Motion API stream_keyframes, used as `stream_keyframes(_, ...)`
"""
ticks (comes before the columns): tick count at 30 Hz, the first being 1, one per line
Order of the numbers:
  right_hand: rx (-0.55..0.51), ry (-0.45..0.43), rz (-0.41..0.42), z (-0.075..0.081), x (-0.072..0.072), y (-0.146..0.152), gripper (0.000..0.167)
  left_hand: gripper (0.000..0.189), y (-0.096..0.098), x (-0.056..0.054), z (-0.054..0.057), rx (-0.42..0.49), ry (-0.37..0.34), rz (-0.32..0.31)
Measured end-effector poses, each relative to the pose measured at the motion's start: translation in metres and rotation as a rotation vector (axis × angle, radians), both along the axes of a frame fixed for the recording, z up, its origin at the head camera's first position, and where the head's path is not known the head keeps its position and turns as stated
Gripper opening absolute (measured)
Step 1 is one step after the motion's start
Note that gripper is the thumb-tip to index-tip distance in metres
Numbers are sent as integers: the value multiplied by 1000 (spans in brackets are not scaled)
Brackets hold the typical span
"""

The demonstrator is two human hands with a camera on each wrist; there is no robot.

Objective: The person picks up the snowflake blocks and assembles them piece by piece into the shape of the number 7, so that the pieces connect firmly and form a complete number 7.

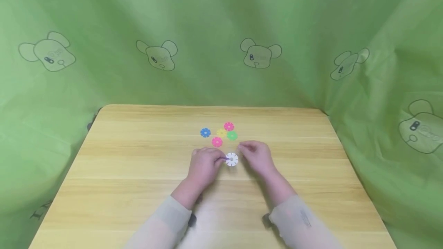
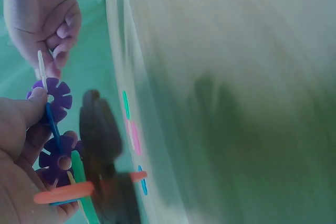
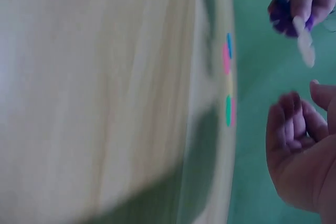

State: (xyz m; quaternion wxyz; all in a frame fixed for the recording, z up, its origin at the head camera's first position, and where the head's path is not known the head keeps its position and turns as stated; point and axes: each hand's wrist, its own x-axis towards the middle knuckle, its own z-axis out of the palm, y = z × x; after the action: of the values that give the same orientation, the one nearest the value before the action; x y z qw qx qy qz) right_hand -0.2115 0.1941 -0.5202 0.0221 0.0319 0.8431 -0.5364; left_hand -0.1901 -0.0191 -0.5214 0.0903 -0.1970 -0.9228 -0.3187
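Note:
My left hand [image 1: 205, 166] pinches a chain of slotted flower-shaped plastic discs above the table. In the left wrist view, its thumb lies on a purple disc [image 2: 62, 100]; a blue disc [image 2: 53, 123], another purple disc [image 2: 50, 162], a green disc [image 2: 84, 187] and an orange disc [image 2: 63, 193] follow below. At the chain's other end, a white disc [image 1: 232, 159] faces the head camera, slotted into the purple one. My right hand [image 1: 257, 158] is just right of the white disc, apart from it, fingers loosely bent and holding nothing.
On the wooden table [image 1: 138, 164], beyond the hands, lie a blue disc [image 1: 205, 132], two pink discs [image 1: 217, 142], a yellow disc [image 1: 221, 132] and a green disc [image 1: 232, 135]. Green curtain [image 1: 207, 10] surrounds the table. A dark blurred shape [image 2: 100, 135] covers part of the left wrist view.

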Motion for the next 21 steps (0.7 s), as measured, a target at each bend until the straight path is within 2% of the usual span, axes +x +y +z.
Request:
stream_keyframes(3, 85, 55, -51, -4, -10, 2, 37, 7, -2, 0, -1, -9, -6, 7)
stream_keyframes(7, 122, 79, -76, -9, -19, 1, 45, 8, -4, -1, -3, -10, -20, 11)
stream_keyframes(15, 190, 36, -100, -20, -33, -5, 58, 7, -5, 0, -4, -12, -24, 27)
stream_keyframes(21, 266, 27, -79, -29, -42, -7, 63, 7, -6, 0, -5, -5, -33, 33)
